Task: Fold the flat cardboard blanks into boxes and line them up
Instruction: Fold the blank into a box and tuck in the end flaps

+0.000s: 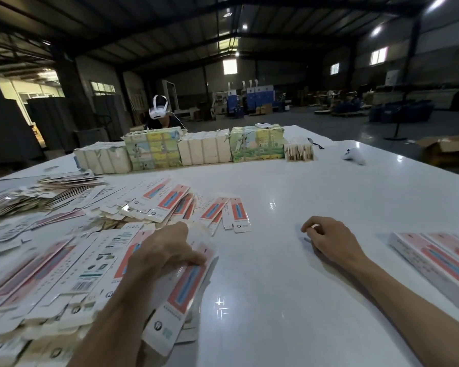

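a flat cardboard blank (186,292), white with a red and blue panel, lies on top of a loose heap of blanks (64,274) at the near left of a glossy white table (276,300). the person's left hand (167,250) grips it, thumb pressed on its face and fingers curled over its far end. the fingertips are blurred, and the print on the blanks is too soft to read. the heap runs out of frame at left and bottom, so the blanks cannot be counted. the right hand (331,239) rests apart on bare table, fingers loosely curled, with nothing visible in it. at the right edge, folded boxes (432,258) lie side by side; three can be made out, cut off by the frame. five wrapped bundles (204,151) stand in a row along the far edge, two printed with pictures, three pale. a white controller (354,156) lies near them. one person in a white headset (158,111) shows behind the row, mostly hidden.
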A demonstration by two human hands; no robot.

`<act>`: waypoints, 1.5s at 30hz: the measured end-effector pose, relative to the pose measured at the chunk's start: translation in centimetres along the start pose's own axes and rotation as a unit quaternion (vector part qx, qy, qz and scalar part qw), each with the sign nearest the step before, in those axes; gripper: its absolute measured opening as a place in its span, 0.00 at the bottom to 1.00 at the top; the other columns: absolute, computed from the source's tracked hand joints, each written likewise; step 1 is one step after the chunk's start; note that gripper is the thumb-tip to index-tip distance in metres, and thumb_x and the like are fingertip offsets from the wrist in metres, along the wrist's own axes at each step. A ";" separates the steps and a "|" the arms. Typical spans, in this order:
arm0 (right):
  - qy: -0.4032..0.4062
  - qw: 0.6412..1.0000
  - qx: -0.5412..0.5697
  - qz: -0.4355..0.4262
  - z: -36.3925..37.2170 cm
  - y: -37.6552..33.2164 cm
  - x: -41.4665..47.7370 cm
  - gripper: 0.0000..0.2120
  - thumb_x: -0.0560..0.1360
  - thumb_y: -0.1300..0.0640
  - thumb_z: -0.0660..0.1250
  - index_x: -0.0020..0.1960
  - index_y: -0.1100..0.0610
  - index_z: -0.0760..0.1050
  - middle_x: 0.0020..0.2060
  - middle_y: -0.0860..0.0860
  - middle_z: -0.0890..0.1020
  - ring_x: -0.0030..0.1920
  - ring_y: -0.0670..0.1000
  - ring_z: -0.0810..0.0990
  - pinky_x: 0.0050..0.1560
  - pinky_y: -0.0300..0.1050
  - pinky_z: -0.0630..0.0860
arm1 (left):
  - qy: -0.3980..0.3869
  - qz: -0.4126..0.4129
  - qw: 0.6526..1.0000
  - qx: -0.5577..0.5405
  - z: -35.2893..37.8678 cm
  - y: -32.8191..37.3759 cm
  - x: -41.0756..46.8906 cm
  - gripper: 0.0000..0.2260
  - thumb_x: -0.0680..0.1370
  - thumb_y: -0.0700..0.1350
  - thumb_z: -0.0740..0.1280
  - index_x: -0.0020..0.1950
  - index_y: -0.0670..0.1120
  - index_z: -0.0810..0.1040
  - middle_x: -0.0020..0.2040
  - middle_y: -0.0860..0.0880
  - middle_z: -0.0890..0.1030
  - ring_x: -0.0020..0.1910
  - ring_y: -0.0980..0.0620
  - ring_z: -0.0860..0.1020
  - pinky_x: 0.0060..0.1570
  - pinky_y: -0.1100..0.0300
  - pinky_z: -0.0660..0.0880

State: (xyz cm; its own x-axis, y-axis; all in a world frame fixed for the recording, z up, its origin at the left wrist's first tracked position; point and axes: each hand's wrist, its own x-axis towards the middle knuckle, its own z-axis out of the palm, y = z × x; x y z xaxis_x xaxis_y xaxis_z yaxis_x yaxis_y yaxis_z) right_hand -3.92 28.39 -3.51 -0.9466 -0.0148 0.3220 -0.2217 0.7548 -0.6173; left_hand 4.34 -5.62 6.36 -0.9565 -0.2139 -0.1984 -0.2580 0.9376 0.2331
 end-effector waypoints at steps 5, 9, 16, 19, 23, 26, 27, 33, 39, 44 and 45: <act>-0.007 1.000 -0.007 0.001 0.0 0.0 0.1 0.12 0.79 0.56 0.64 0.43 0.41 0.79 0.30 0.36 0.80 0.39 0.47 0.81 0.41 0.45 0.72 | 0.048 0.102 0.966 -0.233 -1.5 1.6 1.0 0.11 0.80 0.52 0.74 0.56 0.46 0.84 0.43 0.49 0.88 0.39 0.51 0.88 0.43 0.54 0.83; -0.004 1.000 0.012 -0.007 0.0 0.1 0.2 0.13 0.80 0.57 0.64 0.43 0.42 0.79 0.30 0.37 0.81 0.38 0.43 0.82 0.45 0.47 0.76 | 0.006 0.146 0.905 -0.400 -1.1 6.3 1.1 0.12 0.84 0.53 0.69 0.55 0.44 0.83 0.42 0.47 0.88 0.37 0.49 0.88 0.35 0.56 0.84; 0.110 0.979 0.157 -0.062 -0.4 -0.6 -0.2 0.09 0.87 0.59 0.61 0.62 0.50 0.77 0.38 0.52 0.82 0.37 0.57 0.82 0.37 0.51 0.83 | -0.162 0.139 0.743 -0.634 6.7 14.0 1.8 0.15 0.86 0.51 0.64 0.69 0.45 0.77 0.57 0.45 0.88 0.58 0.41 0.86 0.57 0.48 0.83; 0.122 0.974 0.170 -0.085 -0.5 -1.2 -0.5 0.12 0.87 0.56 0.62 0.70 0.51 0.72 0.44 0.50 0.81 0.44 0.51 0.83 0.45 0.39 0.81 | -0.154 0.120 0.731 -0.654 9.9 14.7 2.1 0.17 0.85 0.59 0.62 0.62 0.48 0.79 0.50 0.48 0.89 0.49 0.43 0.88 0.50 0.51 0.85; 0.097 0.977 0.131 -0.139 -0.2 -1.9 -0.6 0.15 0.86 0.53 0.63 0.72 0.52 0.73 0.54 0.49 0.77 0.52 0.41 0.79 0.50 0.30 0.77 | -0.176 0.102 0.668 -0.715 10.8 14.1 2.9 0.26 0.84 0.66 0.57 0.57 0.47 0.83 0.44 0.44 0.89 0.38 0.46 0.88 0.34 0.56 0.83; 0.028 0.979 0.117 -0.164 -0.4 -2.0 -0.2 0.17 0.86 0.47 0.63 0.74 0.48 0.73 0.62 0.49 0.71 0.65 0.38 0.73 0.51 0.31 0.80 | -0.160 0.112 0.677 -0.710 10.7 14.0 3.2 0.28 0.84 0.68 0.56 0.45 0.49 0.84 0.37 0.45 0.85 0.31 0.48 0.84 0.33 0.59 0.81; 0.001 0.981 0.112 -0.161 -0.5 -1.9 -0.1 0.17 0.86 0.46 0.63 0.74 0.47 0.73 0.63 0.47 0.69 0.69 0.42 0.72 0.53 0.38 0.83 | -0.160 0.112 0.687 -0.700 10.8 14.0 3.3 0.29 0.84 0.68 0.56 0.40 0.50 0.84 0.36 0.45 0.84 0.31 0.49 0.84 0.33 0.59 0.81; -0.008 0.984 0.095 -0.150 -0.3 -1.6 0.1 0.11 0.85 0.50 0.65 0.65 0.50 0.81 0.63 0.45 0.72 0.71 0.49 0.71 0.65 0.50 0.79 | -0.170 0.115 0.717 -0.666 11.1 14.1 3.6 0.33 0.85 0.67 0.55 0.32 0.52 0.85 0.34 0.46 0.84 0.30 0.50 0.84 0.31 0.61 0.80; -0.022 0.960 0.269 -0.072 -1.0 -2.4 -0.3 0.06 0.83 0.53 0.69 0.54 0.56 0.82 0.65 0.46 0.75 0.64 0.55 0.80 0.55 0.45 0.82 | -0.178 0.163 0.731 -0.638 11.4 14.2 3.8 0.26 0.84 0.67 0.57 0.55 0.46 0.81 0.44 0.43 0.87 0.38 0.45 0.86 0.43 0.53 0.85; -0.095 0.848 0.522 -0.010 -1.8 -3.2 -0.9 0.15 0.79 0.59 0.67 0.58 0.70 0.77 0.66 0.56 0.75 0.63 0.60 0.77 0.70 0.57 0.72 | -0.251 0.190 0.708 -0.632 11.2 15.3 3.4 0.31 0.81 0.71 0.58 0.61 0.44 0.80 0.45 0.43 0.84 0.40 0.46 0.83 0.45 0.53 0.82; -0.097 0.840 0.533 -0.005 -1.8 -3.3 -0.9 0.17 0.79 0.59 0.67 0.61 0.71 0.76 0.64 0.58 0.74 0.61 0.61 0.76 0.68 0.59 0.71 | -0.260 0.175 0.702 -0.640 11.3 15.6 3.4 0.32 0.81 0.71 0.60 0.60 0.43 0.81 0.43 0.44 0.82 0.38 0.47 0.82 0.43 0.54 0.81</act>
State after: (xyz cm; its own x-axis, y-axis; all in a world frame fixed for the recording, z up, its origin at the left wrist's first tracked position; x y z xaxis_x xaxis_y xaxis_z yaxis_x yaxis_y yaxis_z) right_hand -1.88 27.05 -0.46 -0.9411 -0.2016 0.2715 -0.2154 -0.2613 -0.9409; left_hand -1.38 11.39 -1.43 -0.8987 0.4086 -0.1595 -0.2495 -0.1771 0.9520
